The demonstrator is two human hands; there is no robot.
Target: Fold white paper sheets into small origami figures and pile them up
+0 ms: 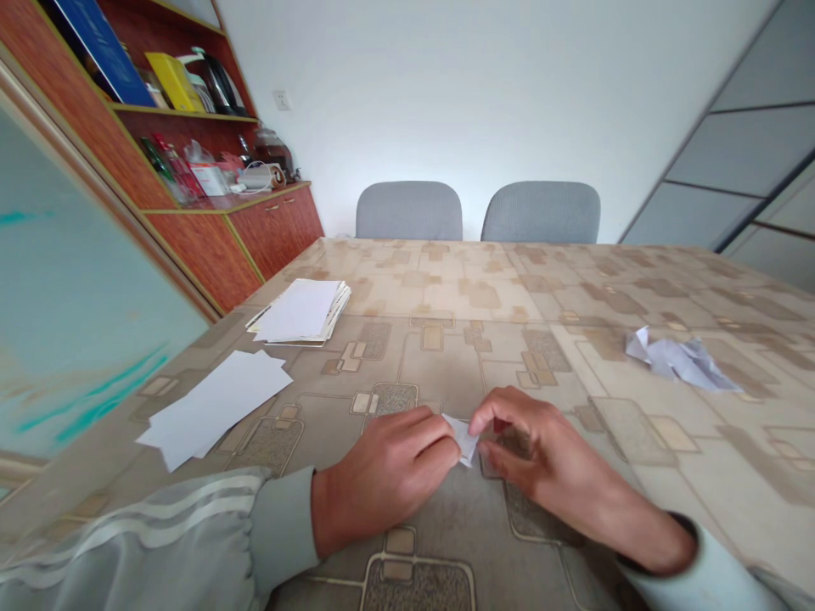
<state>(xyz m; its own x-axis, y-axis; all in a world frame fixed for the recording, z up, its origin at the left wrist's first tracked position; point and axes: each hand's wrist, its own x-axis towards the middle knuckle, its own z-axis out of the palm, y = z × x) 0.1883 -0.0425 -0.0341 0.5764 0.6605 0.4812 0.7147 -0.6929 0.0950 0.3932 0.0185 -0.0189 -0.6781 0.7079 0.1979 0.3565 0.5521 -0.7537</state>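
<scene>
Over tablecloth (446,288), both hands (382,484) (548,458) at folded paper (462,439)

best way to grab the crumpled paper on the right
Take the crumpled paper by its raised middle, from above, with the right hand, fingers closing around it: it lies as a loose, lumpy heap whose folds stand up.

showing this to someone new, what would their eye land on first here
The eye goes first to the left hand and right hand at the near edge of the patterned table, with the left pinching a small folded piece of white paper and the right's fingers beside it. Next come the paper shapes: loose white sheets left of the hands, a thicker stack of paper beyond them, and a crumpled sheet to the right.
</scene>
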